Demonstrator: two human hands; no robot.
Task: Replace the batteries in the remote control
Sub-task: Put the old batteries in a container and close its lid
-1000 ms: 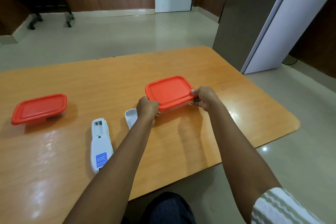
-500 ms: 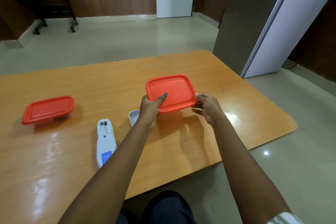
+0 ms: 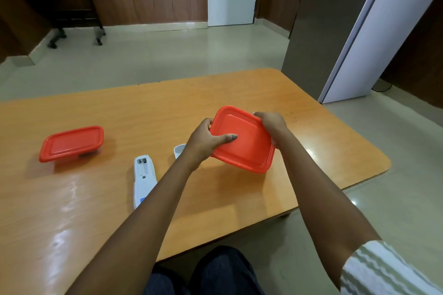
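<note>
A red-lidded container (image 3: 247,143) is lifted off the wooden table (image 3: 148,112) and tilted toward me. My left hand (image 3: 203,145) grips its left edge, thumb across the lid. My right hand (image 3: 272,124) holds its far right corner. The white remote control (image 3: 144,178) lies face down left of my left forearm, its battery bay open and empty-looking. Its white battery cover (image 3: 179,149) lies beside it, partly hidden by my left wrist. No batteries are visible.
A second red-lidded container (image 3: 72,143) rests on the table at the left. The table's rounded right corner (image 3: 381,163) and near edge are close to my hands. A dark rolling stand (image 3: 72,19) is far back left; a grey and white panel (image 3: 335,31) rises at the right.
The red-lidded container went from resting on the table to being raised and tilted in both hands. My left thumb moved onto the lid. The camera tilted slightly.
</note>
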